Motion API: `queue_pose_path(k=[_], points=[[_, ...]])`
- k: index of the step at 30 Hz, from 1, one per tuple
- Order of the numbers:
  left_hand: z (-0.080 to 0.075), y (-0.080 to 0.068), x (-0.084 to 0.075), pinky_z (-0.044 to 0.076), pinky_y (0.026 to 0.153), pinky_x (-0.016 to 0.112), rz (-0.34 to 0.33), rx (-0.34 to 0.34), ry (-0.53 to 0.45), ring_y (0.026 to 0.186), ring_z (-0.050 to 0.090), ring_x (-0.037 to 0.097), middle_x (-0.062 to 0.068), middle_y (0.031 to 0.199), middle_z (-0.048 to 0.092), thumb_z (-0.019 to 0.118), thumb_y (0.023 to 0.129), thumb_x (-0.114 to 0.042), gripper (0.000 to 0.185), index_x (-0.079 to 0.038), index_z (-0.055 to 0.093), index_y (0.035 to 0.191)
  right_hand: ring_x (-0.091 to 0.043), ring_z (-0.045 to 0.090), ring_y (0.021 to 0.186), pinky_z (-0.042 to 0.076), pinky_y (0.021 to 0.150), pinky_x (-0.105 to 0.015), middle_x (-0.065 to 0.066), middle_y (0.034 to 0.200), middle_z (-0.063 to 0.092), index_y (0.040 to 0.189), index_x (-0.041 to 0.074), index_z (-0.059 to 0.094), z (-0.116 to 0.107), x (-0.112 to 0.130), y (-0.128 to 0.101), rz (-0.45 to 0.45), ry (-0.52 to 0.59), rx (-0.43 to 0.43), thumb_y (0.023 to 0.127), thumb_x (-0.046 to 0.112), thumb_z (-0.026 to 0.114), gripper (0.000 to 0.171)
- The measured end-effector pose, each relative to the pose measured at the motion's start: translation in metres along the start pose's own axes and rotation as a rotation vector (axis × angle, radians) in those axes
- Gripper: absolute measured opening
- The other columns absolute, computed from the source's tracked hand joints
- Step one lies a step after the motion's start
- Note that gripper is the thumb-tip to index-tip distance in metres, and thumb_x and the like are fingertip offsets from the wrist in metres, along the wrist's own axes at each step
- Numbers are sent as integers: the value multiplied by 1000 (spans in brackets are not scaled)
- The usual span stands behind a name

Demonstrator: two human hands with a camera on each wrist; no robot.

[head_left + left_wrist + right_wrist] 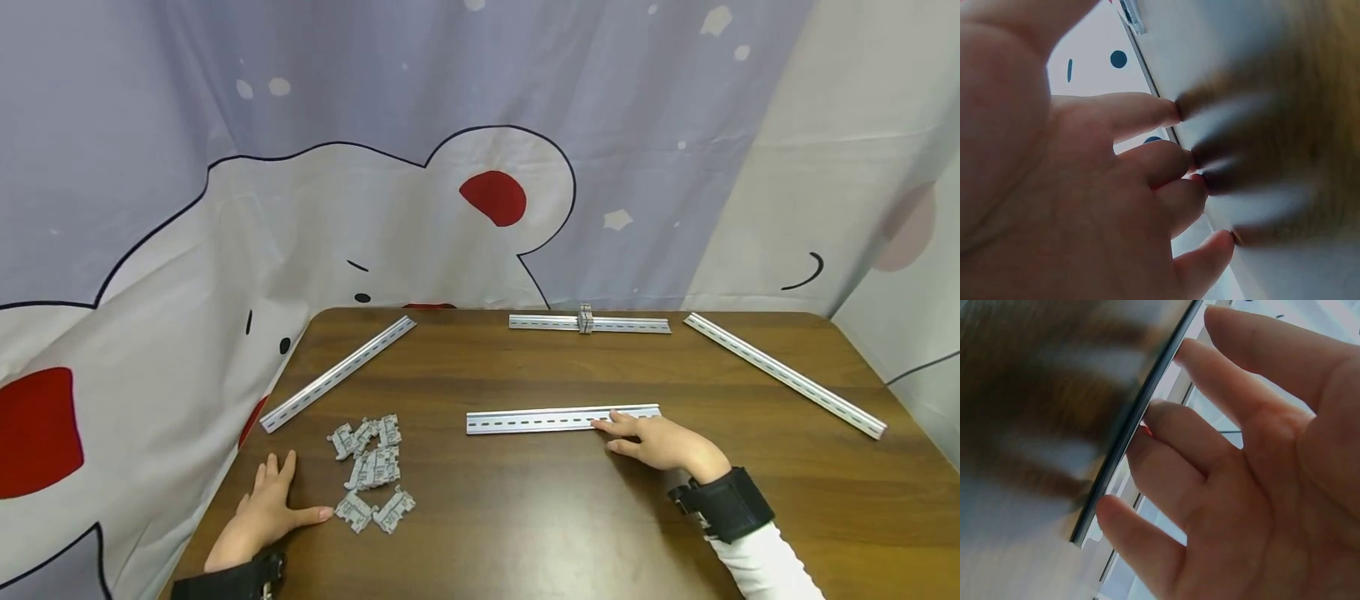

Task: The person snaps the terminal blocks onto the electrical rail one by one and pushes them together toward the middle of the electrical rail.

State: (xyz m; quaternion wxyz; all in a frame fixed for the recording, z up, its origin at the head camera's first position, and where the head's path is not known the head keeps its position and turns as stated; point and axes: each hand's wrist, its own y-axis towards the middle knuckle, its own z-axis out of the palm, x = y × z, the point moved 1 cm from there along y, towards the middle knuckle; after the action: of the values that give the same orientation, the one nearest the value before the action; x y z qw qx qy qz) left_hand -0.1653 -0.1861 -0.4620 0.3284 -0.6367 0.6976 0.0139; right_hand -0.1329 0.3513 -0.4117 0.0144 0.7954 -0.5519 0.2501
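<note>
My right hand (660,442) reaches over the right end of a slotted metal DIN rail (532,421) lying crosswise at mid-table. Its fingertips rest on the rail; in the right wrist view the fingers (1166,469) extend along the rail's edge (1129,437), loosely bent. On the left, my left hand (262,512) is spread with its fingertips (1225,240) on the tabletop. The left thumb points at a cluster of small grey terminal-block pieces (375,468), its tip right at the nearest one (354,510).
Another DIN rail (630,326) lies at the back edge with a grey clip-on piece (585,318) mounted on it. Angled rails lie at the left (337,375) and right (783,375) of the brown wooden table (525,533). A patterned curtain (375,208) hangs behind.
</note>
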Motion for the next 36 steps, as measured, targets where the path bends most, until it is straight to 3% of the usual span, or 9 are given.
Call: queue_pose_path(k=[14, 25, 36], points=[[1, -6, 0, 3, 102, 77, 12, -2, -20, 135, -8, 63, 48, 145, -10, 74, 75, -57, 126, 14, 0, 148, -49, 43, 130, 37, 102, -60, -26, 145, 44, 136, 14, 57, -8, -25, -8, -14, 52, -48, 100, 31, 51, 41], [1, -6, -2, 3, 102, 77, 13, -10, -16, 135, -8, 63, 48, 146, -10, 73, 76, -57, 125, 13, 0, 148, -49, 44, 129, 37, 101, -61, -25, 144, 45, 135, 15, 58, -14, -28, -10, -13, 73, -44, 99, 30, 52, 39], [7, -12, -11, 7, 101, 78, -16, -26, 1, 134, -7, 64, 49, 145, -8, 62, 84, -60, 116, 17, 1, 146, -49, 40, 133, 34, 103, -62, -24, 146, 43, 135, 15, 57, -10, -32, -14, -36, 65, -53, 99, 30, 52, 39]])
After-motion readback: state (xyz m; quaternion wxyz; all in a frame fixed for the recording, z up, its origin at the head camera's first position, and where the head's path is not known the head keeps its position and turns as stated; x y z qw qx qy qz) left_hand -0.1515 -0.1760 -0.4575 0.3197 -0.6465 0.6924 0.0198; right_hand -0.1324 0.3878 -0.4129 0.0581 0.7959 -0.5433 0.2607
